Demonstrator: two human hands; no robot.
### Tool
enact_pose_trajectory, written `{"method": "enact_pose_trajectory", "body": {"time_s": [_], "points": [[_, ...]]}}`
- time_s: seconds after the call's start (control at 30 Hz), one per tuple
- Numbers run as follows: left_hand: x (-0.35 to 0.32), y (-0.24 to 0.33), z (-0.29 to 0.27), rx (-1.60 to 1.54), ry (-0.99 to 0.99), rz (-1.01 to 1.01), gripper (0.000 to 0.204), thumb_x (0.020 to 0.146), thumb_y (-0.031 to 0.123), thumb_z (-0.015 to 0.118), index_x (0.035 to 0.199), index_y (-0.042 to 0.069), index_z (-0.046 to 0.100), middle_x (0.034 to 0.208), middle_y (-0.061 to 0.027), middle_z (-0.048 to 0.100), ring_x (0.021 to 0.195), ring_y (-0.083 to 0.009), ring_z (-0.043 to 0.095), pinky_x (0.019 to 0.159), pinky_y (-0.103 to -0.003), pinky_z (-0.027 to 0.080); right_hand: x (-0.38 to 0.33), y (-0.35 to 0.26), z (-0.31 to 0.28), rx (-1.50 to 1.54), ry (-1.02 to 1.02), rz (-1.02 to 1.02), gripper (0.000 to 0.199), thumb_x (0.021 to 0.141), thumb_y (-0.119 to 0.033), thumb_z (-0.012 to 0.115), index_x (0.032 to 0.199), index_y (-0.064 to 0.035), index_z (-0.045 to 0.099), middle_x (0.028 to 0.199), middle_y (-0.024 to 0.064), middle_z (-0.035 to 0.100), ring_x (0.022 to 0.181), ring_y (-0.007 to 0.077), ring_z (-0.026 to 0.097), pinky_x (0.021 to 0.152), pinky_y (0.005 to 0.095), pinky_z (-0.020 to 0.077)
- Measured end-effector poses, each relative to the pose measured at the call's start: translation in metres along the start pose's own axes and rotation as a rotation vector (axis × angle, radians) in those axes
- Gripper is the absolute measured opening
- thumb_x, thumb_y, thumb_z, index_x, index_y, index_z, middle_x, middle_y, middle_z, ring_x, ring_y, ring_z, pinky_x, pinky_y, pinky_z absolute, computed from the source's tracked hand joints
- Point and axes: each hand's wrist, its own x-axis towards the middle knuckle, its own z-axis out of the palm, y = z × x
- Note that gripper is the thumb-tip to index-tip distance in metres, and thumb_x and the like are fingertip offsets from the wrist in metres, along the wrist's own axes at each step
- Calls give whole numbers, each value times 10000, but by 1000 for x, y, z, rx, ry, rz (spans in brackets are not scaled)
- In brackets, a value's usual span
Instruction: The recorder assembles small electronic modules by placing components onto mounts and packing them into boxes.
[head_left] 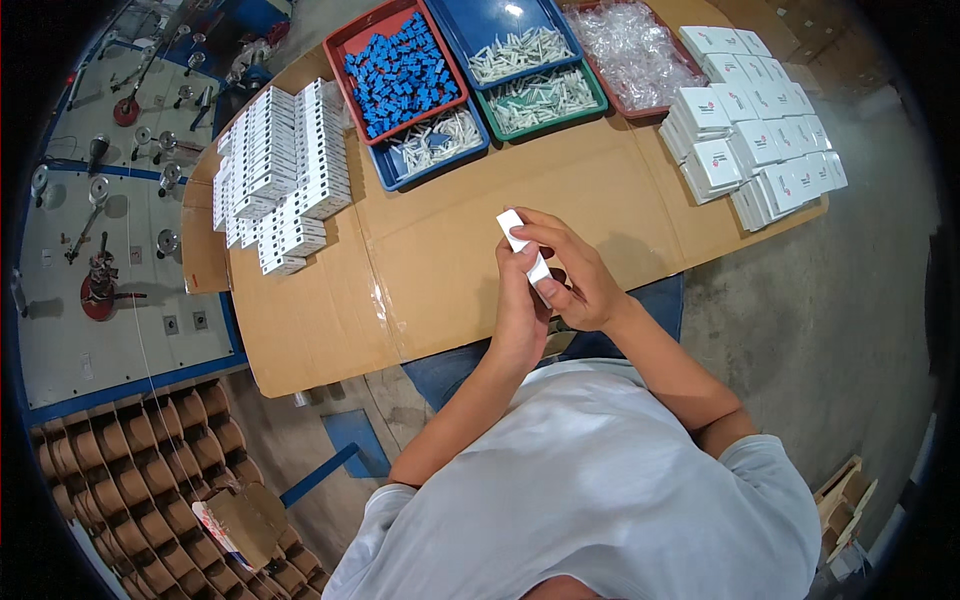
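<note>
A cardboard-covered desk carries stacked white boxes at its left and trays of small parts at its far edge; above its near edge, the left hand and right hand both have fingers closed around one small white box.

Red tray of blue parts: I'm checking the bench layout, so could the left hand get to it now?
Probably not right away: the left hand and right hand both grip a small white box, though bare cardboard leads to the red tray.

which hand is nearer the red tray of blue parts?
Left. The left hand sits below the red tray of blue parts, slightly right of it; the right hand is further right. Both grip a small white box.
</note>
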Motion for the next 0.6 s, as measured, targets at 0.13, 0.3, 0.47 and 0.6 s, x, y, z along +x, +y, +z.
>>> {"method": "enact_pose_trajectory", "body": {"time_s": [0.13,0.3,0.47,0.6], "points": [[0,0,3,8,43,16,501,1009,530,508,1308,129,502,1189,-29,588,1112,-184,607,934,-359,517,-1,6,3,-4,-4,-21,619,1022,-461,540,1460,-27,481,1526,260,446,1284,352,576,977,408,532],[-3,2,4,25,30,15,488,1019,514,495,1316,127,503,1199,-33,589,1117,-185,607,944,-355,512,-1,5,7,-23,6,-15,645,1030,-499,522,1459,-19,477,1506,270,454,1304,374,551,1022,439,496],[-2,-4,3,7,31,21,496,1029,510,474,1322,110,501,1208,-34,591,1146,-178,596,977,-344,493,-2,6,9,-51,41,-91,646,1035,-495,501,1445,5,505,1475,282,477,1332,439,504,1113,472,404],[1,-14,1,-18,66,82,509,1038,516,456,1322,97,506,1235,-34,595,1184,-170,586,1016,-330,469,-5,7,11,-93,37,-119,660,1064,-508,430,1452,22,497,1489,296,467,1320,448,508,1101,482,408]]}}
